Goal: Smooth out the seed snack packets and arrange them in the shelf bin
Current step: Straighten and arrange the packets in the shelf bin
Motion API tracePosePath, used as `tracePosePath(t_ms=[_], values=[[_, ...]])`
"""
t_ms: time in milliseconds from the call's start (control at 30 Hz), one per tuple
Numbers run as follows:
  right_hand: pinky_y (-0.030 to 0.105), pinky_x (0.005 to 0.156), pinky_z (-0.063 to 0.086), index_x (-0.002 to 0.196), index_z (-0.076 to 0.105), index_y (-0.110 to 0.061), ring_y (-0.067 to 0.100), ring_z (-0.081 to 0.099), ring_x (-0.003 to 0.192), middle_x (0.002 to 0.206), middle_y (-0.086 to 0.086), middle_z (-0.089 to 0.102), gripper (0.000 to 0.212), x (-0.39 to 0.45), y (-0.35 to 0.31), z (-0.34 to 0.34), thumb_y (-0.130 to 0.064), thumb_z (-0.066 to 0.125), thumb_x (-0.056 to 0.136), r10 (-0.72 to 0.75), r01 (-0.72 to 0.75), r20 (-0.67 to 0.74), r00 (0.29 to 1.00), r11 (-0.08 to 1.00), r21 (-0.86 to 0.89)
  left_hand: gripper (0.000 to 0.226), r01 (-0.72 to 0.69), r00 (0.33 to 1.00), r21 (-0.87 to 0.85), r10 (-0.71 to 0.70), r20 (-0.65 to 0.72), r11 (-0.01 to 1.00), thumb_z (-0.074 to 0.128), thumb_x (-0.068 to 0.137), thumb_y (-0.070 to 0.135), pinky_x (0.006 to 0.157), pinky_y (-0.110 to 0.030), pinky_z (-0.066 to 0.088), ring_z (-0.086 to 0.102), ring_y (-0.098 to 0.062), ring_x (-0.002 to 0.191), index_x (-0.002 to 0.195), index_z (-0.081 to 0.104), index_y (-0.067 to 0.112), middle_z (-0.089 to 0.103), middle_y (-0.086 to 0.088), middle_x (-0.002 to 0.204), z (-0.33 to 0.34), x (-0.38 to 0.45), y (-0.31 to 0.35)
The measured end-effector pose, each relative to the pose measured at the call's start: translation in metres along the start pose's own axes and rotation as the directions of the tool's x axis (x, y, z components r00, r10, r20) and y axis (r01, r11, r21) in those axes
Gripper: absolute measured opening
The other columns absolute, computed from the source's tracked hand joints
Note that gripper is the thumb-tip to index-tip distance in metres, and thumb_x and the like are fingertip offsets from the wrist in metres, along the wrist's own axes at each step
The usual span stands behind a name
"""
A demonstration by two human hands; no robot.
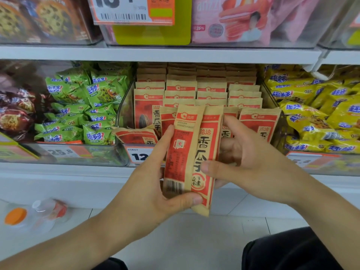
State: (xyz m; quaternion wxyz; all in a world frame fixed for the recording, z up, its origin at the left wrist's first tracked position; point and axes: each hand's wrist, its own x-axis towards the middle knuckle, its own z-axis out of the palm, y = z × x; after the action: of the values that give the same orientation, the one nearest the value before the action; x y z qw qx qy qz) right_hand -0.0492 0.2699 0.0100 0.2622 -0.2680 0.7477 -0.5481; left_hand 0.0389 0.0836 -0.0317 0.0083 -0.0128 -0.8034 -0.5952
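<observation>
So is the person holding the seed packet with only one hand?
No, both the left hand and the right hand grip the seed packet in front of the shelf bin.

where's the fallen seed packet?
Head view: the fallen seed packet lies flat at the seed bin's front-left corner, beside the green packets, left of the left hand.

Matt kraft-paper packets (191,152); clear glossy plastic bin (124,106).
</observation>
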Motion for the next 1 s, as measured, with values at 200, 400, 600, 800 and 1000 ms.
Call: tracePosePath(t_ms=[200, 400, 600, 800, 1000], values=[[0.038, 0.067, 0.063, 0.133, 0.044, -0.028, 0.017, 0.074, 0.096, 0.105, -0.003, 0.076, 0.061, 0.000, -0.003, -0.002, -0.004, 0.073, 0.085, -0.058, 0.058, -0.009, 0.998, 0.998, 0.011, 0.116, -0.014, 1.000, 0.069, 0.015, -0.020, 0.997, 0.081, 0.072, 0.003, 0.078, -0.016, 0.055, 0.070, -0.004, 0.093, 0.144, 0.011, 0.059, 0.063, 0.032, 0.113, 0.000, 0.000, 0.000], [0.039, 0.069, 0.063, 0.132, 0.046, -0.027, 0.018, 0.075, 0.094, 0.104, -0.002, 0.077, 0.061, -0.001, -0.003, -0.003, -0.011, 0.075, 0.081, -0.077, 0.077, 0.002, 0.997, 0.997, 0.016, 0.110, 0.018, 0.997, -0.034, -0.016, 0.078, 0.999, 0.073, 0.069, 0.005, 0.078, -0.032, 0.059, 0.070, -0.015, 0.093, 0.145, 0.017, 0.060, 0.063, 0.016, 0.123, -0.008, 0.003, -0.007], [0.038, 0.070, 0.063, 0.131, 0.048, -0.024, 0.020, 0.075, 0.093, 0.104, 0.001, 0.077, 0.057, -0.001, -0.005, -0.010, -0.008, 0.072, 0.082, -0.094, 0.094, -0.004, 0.996, 0.994, 0.051, 0.106, 0.004, 0.991, -0.125, 0.013, 0.134, 0.992, 0.069, 0.075, -0.007, 0.069, -0.038, 0.057, 0.071, -0.028, 0.098, 0.149, 0.020, 0.051, 0.065, 0.005, 0.127, -0.019, 0.009, -0.005], [0.041, 0.070, 0.063, 0.133, 0.047, -0.026, 0.022, 0.075, 0.093, 0.105, 0.001, 0.076, 0.061, -0.001, -0.003, -0.006, -0.013, 0.074, 0.079, -0.114, 0.114, -0.010, 0.993, 0.993, 0.039, 0.102, -0.012, 0.988, -0.113, 0.029, 0.153, 0.994, 0.077, 0.079, 0.022, 0.085, -0.037, 0.059, 0.064, -0.020, 0.116, 0.151, 0.011, 0.050, 0.059, 0.012, 0.133, -0.017, 0.006, -0.006], [0.038, 0.069, 0.063, 0.141, 0.040, -0.043, 0.019, 0.073, 0.093, 0.104, -0.004, 0.074, 0.065, -0.002, 0.000, 0.010, -0.035, 0.069, 0.082, -0.173, 0.173, -0.011, 0.985, 0.985, -0.026, 0.098, -0.062, 0.976, 0.052, 0.049, 0.212, 0.997, 0.074, 0.074, 0.048, 0.098, -0.038, 0.052, 0.057, -0.014, 0.125, 0.153, 0.016, 0.041, 0.054, 0.017, 0.140, -0.015, 0.005, -0.001]])
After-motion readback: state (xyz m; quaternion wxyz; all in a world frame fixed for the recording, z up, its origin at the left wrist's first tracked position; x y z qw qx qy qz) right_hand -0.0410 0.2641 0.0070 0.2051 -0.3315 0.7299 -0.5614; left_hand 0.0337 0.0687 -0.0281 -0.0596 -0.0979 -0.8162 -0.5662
